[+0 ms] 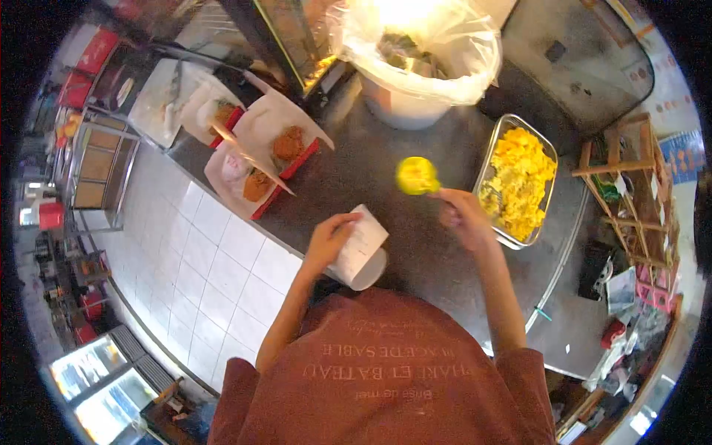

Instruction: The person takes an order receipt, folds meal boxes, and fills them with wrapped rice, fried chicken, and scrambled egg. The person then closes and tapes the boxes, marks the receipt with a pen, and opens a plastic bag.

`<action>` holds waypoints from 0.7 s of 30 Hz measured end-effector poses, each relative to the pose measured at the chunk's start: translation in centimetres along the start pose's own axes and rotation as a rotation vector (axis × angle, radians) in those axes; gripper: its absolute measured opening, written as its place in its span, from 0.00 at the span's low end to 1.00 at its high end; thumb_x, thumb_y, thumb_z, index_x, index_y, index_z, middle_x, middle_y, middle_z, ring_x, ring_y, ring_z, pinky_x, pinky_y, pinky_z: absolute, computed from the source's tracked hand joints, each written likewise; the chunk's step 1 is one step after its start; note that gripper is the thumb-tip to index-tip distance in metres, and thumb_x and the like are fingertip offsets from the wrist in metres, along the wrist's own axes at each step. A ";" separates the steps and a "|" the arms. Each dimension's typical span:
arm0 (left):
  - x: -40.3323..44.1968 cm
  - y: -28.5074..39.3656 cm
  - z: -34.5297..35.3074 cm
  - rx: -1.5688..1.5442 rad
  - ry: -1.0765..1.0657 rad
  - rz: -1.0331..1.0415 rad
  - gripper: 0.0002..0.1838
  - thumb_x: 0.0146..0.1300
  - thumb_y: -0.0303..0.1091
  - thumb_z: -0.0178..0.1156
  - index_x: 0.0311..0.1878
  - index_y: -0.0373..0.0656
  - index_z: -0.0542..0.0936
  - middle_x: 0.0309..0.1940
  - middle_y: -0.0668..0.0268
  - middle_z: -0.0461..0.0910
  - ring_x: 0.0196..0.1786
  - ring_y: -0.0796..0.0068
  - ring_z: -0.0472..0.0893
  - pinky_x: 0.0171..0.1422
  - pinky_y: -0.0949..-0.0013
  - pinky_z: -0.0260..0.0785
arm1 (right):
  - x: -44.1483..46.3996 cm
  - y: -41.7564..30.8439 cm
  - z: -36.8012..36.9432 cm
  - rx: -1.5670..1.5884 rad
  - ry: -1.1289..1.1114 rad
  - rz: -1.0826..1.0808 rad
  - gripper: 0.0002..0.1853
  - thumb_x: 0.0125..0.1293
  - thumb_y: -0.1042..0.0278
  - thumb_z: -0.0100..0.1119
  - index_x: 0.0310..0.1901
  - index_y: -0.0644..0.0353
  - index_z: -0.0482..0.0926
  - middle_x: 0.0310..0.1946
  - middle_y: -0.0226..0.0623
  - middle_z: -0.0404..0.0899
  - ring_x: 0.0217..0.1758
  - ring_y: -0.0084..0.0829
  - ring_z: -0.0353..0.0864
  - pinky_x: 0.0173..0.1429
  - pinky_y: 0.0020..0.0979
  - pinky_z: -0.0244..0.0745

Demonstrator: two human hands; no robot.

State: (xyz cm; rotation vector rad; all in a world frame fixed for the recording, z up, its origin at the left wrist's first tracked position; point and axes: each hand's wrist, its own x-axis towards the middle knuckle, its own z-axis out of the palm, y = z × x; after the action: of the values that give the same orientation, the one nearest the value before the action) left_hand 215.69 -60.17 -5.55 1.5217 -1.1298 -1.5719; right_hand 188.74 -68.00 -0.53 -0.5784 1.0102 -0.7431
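Observation:
My right hand [466, 217] is closed around the handle of a yellow-green scoop [434, 184], held up over the dark counter. Yellow food [417, 175] shows in its bowl. Just to the right stands a metal tray [486, 159] of yellow, scrambled-egg-like food [523, 182], with what looks like a utensil lying in it. My left hand [334, 239] grips a white paper slip [362, 241] with faint print, near the counter's front edge. Under the slip shows a round, pale object [371, 271], mostly covered, so its kind is unclear.
Open red and white food boxes [300, 159] with fried chicken pieces and white wrapped portions stand at the left. A white bucket [404, 104] lined with clear plastic is at the back. A wooden rack [630, 178] stands at the right.

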 end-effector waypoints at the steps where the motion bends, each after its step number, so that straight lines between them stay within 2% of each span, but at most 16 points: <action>1: -1.1 -0.3 -1.6 -0.006 0.081 0.024 0.13 0.63 0.33 0.52 0.48 0.40 0.77 0.41 0.65 0.78 0.43 0.79 0.75 0.49 0.75 0.66 | 2.2 1.0 1.9 0.042 -0.131 0.047 0.11 0.63 0.64 0.53 0.37 0.65 0.78 0.16 0.20 0.62 0.17 0.13 0.54 0.20 0.18 0.47; 3: -2.7 -1.3 -4.0 0.024 0.238 0.046 0.14 0.63 0.33 0.52 0.49 0.39 0.77 0.41 0.65 0.78 0.43 0.80 0.74 0.50 0.76 0.65 | 5.6 2.2 6.9 0.123 -0.332 0.067 0.11 0.63 0.65 0.53 0.37 0.65 0.78 0.17 0.21 0.62 0.17 0.14 0.54 0.21 0.18 0.49; 5: -4.1 -1.0 -5.3 -0.102 0.332 0.025 0.13 0.64 0.33 0.52 0.49 0.39 0.77 0.41 0.66 0.78 0.44 0.80 0.74 0.51 0.76 0.64 | 9.1 3.3 11.5 0.134 -0.356 0.055 0.10 0.63 0.65 0.53 0.36 0.65 0.78 0.18 0.22 0.65 0.19 0.15 0.58 0.22 0.19 0.52; 7: -5.4 0.2 -6.3 -0.160 0.404 0.058 0.13 0.64 0.31 0.52 0.50 0.38 0.77 0.41 0.67 0.77 0.45 0.80 0.74 0.52 0.77 0.63 | 11.6 3.8 15.9 -0.060 -0.226 -0.033 0.09 0.63 0.68 0.53 0.32 0.65 0.77 0.16 0.25 0.65 0.19 0.17 0.61 0.24 0.22 0.57; 10: -6.3 -0.7 -7.7 -0.142 0.460 0.123 0.13 0.64 0.30 0.52 0.50 0.38 0.76 0.42 0.66 0.77 0.45 0.80 0.74 0.50 0.77 0.65 | 14.5 6.5 19.0 -0.742 -0.108 -0.652 0.08 0.60 0.70 0.54 0.30 0.66 0.77 0.18 0.33 0.70 0.18 0.24 0.64 0.25 0.26 0.61; 11: -6.7 -0.6 -8.0 -0.188 0.472 0.110 0.14 0.63 0.29 0.52 0.51 0.38 0.76 0.42 0.66 0.77 0.44 0.80 0.75 0.49 0.77 0.66 | 15.5 8.0 19.0 -1.045 -0.126 -0.881 0.08 0.58 0.73 0.53 0.37 0.68 0.77 0.22 0.40 0.73 0.22 0.33 0.68 0.30 0.31 0.65; 14: -7.6 -0.1 -8.8 -0.263 0.499 0.109 0.14 0.63 0.28 0.53 0.51 0.38 0.76 0.44 0.66 0.76 0.43 0.80 0.76 0.46 0.78 0.68 | 15.8 11.8 18.7 -1.673 -0.005 -1.222 0.10 0.52 0.74 0.52 0.36 0.67 0.75 0.28 0.40 0.73 0.34 0.39 0.73 0.40 0.35 0.67; 15: -7.7 0.1 -9.2 -0.244 0.507 0.131 0.14 0.62 0.27 0.53 0.51 0.38 0.76 0.44 0.65 0.76 0.43 0.79 0.76 0.46 0.78 0.69 | 15.4 12.1 18.6 -1.737 -0.051 -1.109 0.13 0.51 0.75 0.49 0.40 0.68 0.74 0.30 0.40 0.71 0.38 0.37 0.71 0.46 0.35 0.64; 18: -8.3 1.4 -9.9 -0.247 0.525 0.101 0.15 0.62 0.26 0.53 0.52 0.38 0.75 0.46 0.65 0.75 0.42 0.79 0.77 0.45 0.78 0.70 | 15.1 11.7 18.6 -1.619 0.093 -1.308 0.15 0.56 0.76 0.50 0.46 0.68 0.74 0.27 0.39 0.71 0.33 0.35 0.72 0.42 0.33 0.65; 21: -8.2 1.5 -10.6 -0.243 0.507 0.132 0.16 0.61 0.24 0.54 0.53 0.39 0.74 0.47 0.64 0.74 0.41 0.79 0.77 0.44 0.77 0.71 | 15.1 11.2 18.4 -1.448 0.095 -1.226 0.16 0.54 0.78 0.54 0.47 0.66 0.75 0.25 0.39 0.70 0.31 0.36 0.71 0.39 0.32 0.65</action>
State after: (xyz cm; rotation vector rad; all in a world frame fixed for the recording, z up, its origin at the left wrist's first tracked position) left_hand 226.82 -54.75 -0.27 1.5258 -0.7082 -1.0988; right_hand 213.47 -71.10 -9.03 -2.5770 1.1188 -0.9726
